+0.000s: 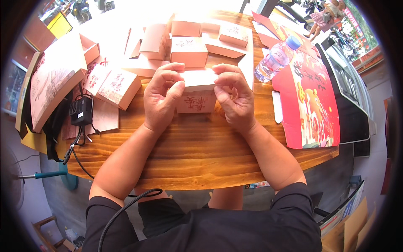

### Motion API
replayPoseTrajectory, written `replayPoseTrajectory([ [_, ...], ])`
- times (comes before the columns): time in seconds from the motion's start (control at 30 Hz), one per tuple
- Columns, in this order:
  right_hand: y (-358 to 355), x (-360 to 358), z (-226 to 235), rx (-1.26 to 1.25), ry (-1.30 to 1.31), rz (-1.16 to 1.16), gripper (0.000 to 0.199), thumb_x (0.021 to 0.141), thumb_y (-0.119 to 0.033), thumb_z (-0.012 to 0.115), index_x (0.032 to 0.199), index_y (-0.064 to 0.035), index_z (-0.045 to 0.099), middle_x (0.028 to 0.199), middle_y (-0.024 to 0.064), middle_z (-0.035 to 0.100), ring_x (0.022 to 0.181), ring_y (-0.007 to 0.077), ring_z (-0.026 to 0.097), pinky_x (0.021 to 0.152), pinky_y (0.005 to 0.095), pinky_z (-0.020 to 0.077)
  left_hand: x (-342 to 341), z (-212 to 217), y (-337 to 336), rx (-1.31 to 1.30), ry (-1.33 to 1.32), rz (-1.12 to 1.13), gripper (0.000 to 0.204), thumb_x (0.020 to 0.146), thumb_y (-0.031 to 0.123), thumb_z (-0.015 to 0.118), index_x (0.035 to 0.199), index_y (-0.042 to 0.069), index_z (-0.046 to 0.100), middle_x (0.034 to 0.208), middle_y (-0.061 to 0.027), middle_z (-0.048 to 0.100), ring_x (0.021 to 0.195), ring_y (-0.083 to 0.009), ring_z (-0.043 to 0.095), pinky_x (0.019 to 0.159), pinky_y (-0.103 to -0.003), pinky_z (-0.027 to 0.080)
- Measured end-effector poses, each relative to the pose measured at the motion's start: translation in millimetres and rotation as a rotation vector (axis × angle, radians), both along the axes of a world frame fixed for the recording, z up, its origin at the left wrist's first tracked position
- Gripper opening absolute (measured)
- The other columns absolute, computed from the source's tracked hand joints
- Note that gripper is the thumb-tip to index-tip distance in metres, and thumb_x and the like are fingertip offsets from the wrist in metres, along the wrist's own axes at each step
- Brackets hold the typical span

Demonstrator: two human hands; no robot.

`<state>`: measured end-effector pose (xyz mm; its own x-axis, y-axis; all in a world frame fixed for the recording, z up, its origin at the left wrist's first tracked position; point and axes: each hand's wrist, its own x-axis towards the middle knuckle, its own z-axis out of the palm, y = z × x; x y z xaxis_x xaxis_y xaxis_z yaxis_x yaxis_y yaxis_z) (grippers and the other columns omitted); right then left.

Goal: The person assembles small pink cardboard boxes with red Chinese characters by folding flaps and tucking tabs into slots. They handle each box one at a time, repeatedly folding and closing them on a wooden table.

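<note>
– What's hardest to make out from your end?
– The far edge. Glare bleaches it, and I lose the outlines of some pink boxes (189,58) there. A fan (14,180) fades into the dark rim at left.
– Anything hidden closer in?
– Yes, the upper sides of the box (196,105): the left hand (164,92) and the right hand (236,94) cover them. I can't tell whether its base touches the wood either.
– And the surface?
– A brown tabletop (189,161) with strong grain and a curved near edge. On its right lies a red sheet (319,105) with colourful printing, a bottle (273,63) with a blue cap beside it. At left I see a black adapter (81,110) with its cables.
– The room?
– A glass case (346,80) stands past the right side. Outside, I see motorbikes (81,10) at upper left and a passer-by (327,17) at upper right.
– So where's the box, against the hands?
– Right between them, centred, its front with red writing turned toward the wearer. Both hands are curled narrow, thumbs and fingertips pinching it at the left and right of its pale top.
</note>
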<state>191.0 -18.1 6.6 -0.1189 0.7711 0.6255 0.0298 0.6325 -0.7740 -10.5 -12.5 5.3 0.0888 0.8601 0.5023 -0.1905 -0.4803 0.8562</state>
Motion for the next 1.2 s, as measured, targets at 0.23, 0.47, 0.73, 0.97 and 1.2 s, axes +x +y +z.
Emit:
replayPoseTrajectory([
  [0.23,0.0,-0.1,0.6,0.019,-0.002,-0.058,0.015,0.085,-0.003,0.065,0.098,-0.0062,0.057,0.109,0.0065,0.059,0.093,0.0137,0.054,0.079,0.0265,0.0464,4.3,0.9,-2.1,-0.004,0.002,0.006,0.016,0.100,0.019,0.055,0.103,0.003,0.059,0.118,-0.0113,0.061,0.111,-0.0180,0.055,0.100,-0.033,0.040],
  [0.47,-1.7,1.3,2.2,0.071,-0.027,-0.071,0.016,0.083,-0.006,0.067,0.093,-0.0053,0.054,0.107,0.0090,0.060,0.093,0.0168,0.055,0.082,0.0288,0.0469,6.5,-1.7,-0.5,0.099,-0.067,0.002,0.018,0.099,0.019,0.061,0.105,0.002,0.060,0.114,-0.0105,0.061,0.104,-0.0145,0.057,0.093,-0.028,0.045],
  [0.73,-1.8,-0.2,4.2,0.073,-0.039,-0.112,0.019,0.082,-0.007,0.069,0.091,-0.0059,0.052,0.106,0.0107,0.060,0.099,0.0201,0.057,0.088,0.0318,0.0474,4.2,-6.8,2.6,0.144,0.005,0.026,0.035,0.086,0.020,0.077,0.111,0.006,0.058,0.121,-0.0097,0.061,0.108,-0.0147,0.056,0.087,-0.027,0.045],
  [0.97,0.7,1.1,2.7,0.085,-0.053,-0.132,0.019,0.081,-0.006,0.069,0.090,-0.0062,0.052,0.107,0.0112,0.059,0.100,0.0216,0.057,0.089,0.0331,0.0469,9.0,-7.8,4.6,0.137,0.118,0.056,0.061,0.073,0.009,0.086,0.125,0.008,0.054,0.129,-0.0078,0.056,0.114,-0.0139,0.055,0.086,-0.028,0.046],
  [1.2,-0.7,0.8,6.2,0.096,-0.113,-0.152,0.017,0.078,-0.004,0.068,0.086,-0.0060,0.053,0.107,0.0115,0.059,0.100,0.0227,0.057,0.089,0.0334,0.0465,7.4,-4.6,1.6,0.088,0.100,0.016,0.055,0.080,0.006,0.079,0.127,0.005,0.051,0.131,-0.0098,0.054,0.118,-0.0168,0.052,0.095,-0.031,0.042],
])
